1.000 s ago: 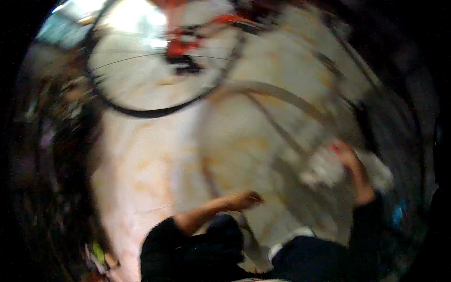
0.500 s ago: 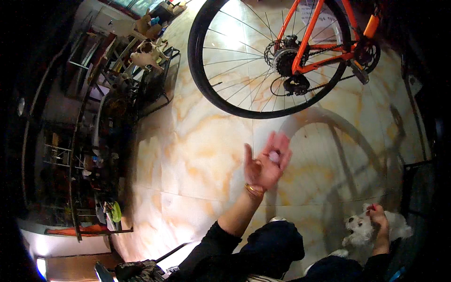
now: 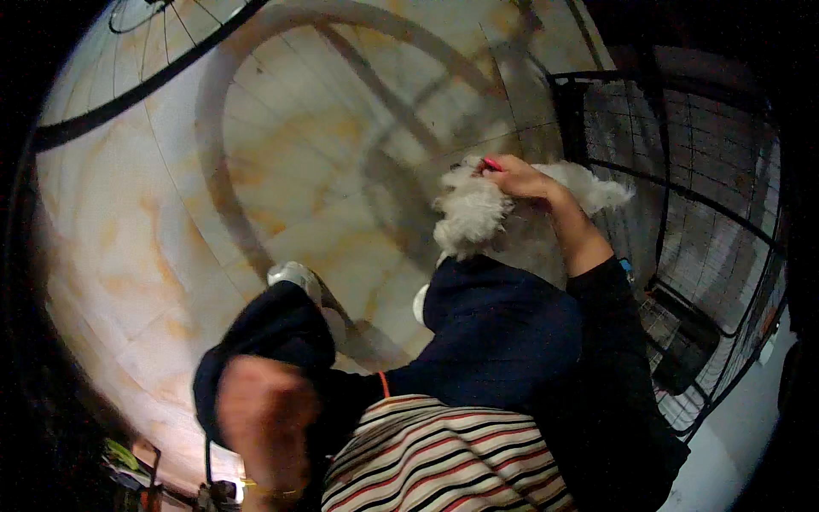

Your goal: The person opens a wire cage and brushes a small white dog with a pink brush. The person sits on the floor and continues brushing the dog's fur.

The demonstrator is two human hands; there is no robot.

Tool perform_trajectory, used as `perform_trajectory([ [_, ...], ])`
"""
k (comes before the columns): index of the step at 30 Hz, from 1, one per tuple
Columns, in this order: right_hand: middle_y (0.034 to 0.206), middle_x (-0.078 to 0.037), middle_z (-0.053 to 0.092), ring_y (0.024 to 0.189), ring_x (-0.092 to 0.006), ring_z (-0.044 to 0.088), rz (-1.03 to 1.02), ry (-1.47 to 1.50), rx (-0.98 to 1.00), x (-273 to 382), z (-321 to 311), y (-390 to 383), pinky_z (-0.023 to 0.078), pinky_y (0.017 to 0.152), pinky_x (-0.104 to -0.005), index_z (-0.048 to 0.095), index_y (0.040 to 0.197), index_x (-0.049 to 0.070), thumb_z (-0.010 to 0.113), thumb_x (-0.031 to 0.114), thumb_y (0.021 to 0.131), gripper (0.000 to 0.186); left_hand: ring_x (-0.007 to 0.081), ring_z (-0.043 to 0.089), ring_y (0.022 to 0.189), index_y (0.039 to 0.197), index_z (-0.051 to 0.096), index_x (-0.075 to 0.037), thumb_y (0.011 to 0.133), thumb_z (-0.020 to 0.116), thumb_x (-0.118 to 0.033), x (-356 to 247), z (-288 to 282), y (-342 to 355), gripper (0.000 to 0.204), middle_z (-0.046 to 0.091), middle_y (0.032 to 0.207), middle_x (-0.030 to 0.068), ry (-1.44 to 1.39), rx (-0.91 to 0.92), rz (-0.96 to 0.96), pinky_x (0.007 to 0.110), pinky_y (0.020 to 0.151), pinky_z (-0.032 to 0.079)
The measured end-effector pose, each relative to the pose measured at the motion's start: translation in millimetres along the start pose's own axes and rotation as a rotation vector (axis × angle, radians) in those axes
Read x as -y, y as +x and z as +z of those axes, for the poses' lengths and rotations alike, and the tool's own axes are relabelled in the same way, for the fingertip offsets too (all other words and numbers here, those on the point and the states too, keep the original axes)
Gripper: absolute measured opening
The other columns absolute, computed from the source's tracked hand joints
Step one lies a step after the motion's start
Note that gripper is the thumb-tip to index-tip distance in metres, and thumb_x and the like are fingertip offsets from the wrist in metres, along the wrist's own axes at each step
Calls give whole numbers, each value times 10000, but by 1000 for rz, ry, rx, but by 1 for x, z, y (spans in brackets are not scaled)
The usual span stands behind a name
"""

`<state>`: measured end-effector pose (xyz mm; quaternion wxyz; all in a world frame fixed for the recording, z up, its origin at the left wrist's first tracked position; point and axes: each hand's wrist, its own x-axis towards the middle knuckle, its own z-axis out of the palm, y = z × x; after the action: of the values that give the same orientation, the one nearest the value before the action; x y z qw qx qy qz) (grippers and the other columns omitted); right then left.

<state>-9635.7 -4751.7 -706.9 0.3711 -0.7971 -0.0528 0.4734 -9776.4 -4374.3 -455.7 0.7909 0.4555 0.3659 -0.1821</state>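
Observation:
My right hand (image 3: pixel 510 177) is closed around a small pink-red object (image 3: pixel 492 164) beside a white fluffy dog (image 3: pixel 467 213). The dog is at my knee, its rear part (image 3: pixel 597 192) reaching out to the right behind my wrist. My left hand (image 3: pixel 266 401), badly blurred, is low over my left leg; its fingers and anything in them cannot be made out. My dark trousers (image 3: pixel 495 333) and striped shirt (image 3: pixel 444 452) fill the lower middle.
A bicycle wheel (image 3: pixel 145 94) stands at the upper left, casting a shadow on the marbled floor (image 3: pixel 136 239). A black wire cage (image 3: pixel 691 171) lines the right side beside the dog. Small items (image 3: pixel 128 461) lie at the lower left.
The view has swung down and right, bringing in more of the cage. My left hand has drawn back from its outstretched, palm-up position to my lap. My right hand remains by the dog.

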Motion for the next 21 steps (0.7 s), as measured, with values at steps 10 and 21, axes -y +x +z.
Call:
perform_trajectory([
  [10,851,-30,521,776,-125,487,103,70,-58,67,-21,-18,423,706,-266,515,1084,25,480,181,883,257,131,544,928,1098,571,-18,851,582,-181,319,57,131,296,617,994,61,416,271,-292,253,836,419],
  [21,974,-99,524,786,-172,521,14,-23,-176,87,-3,-57,433,729,-275,417,1139,20,411,16,863,276,90,544,795,1076,562,3,827,605,-162,344,75,163,302,610,894,37,278,469,-320,225,725,445],
])
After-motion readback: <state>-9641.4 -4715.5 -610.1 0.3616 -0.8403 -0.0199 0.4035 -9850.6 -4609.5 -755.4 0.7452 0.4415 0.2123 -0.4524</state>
